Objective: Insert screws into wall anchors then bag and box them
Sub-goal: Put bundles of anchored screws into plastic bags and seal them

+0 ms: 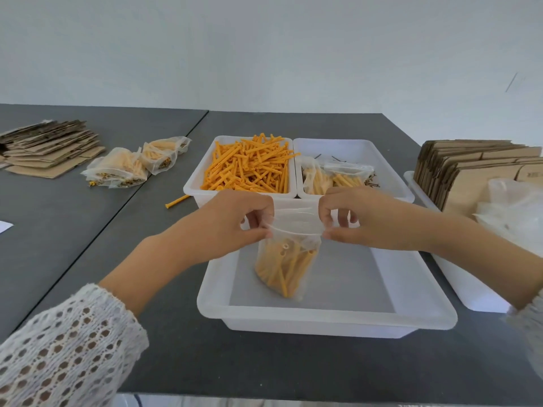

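Two bare forearms, each ending in a bare hand: left hand (232, 223), right hand (367, 221). No rings, watch or bracelet. Short, unpainted nails. Left sleeve (64, 348) of white open crochet knit, honeycomb holes throughout, scalloped cuff partway up the forearm. Right sleeve (529, 318) of matching white knit, mostly cut off by the edge.

Both hands (235, 221) (364, 218) pinch the anchor-filled bag (289, 259), seemingly unsealed.
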Demonstrator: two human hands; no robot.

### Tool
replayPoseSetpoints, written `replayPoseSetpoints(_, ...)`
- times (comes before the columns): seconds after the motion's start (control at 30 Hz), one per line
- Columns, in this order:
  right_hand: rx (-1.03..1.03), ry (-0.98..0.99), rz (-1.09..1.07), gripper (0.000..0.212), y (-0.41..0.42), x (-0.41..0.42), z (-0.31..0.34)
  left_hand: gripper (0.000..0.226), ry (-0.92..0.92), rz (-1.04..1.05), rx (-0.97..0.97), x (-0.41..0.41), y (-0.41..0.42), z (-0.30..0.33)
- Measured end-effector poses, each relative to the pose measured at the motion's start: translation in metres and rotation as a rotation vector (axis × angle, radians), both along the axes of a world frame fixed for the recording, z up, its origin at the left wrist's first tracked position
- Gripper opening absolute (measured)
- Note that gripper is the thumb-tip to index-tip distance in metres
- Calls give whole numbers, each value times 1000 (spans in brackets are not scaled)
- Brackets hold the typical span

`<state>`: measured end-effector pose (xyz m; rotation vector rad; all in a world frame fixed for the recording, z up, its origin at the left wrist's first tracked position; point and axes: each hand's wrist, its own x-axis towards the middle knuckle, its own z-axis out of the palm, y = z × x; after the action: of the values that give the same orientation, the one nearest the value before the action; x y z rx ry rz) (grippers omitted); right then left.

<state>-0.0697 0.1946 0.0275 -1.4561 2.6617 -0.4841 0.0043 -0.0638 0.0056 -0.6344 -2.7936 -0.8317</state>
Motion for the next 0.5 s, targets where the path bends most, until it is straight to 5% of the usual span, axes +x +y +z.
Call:
replayPoseSetpoints(0.27, -100, -4, -103, 10, -13, 12, -24, 14, 122, 133, 90, 9, 12, -16)
replayPoseSetpoints(0.5, -223, 26, 21, 11, -8, 5, -7, 18, -161, -6, -144, 4, -11, 9)
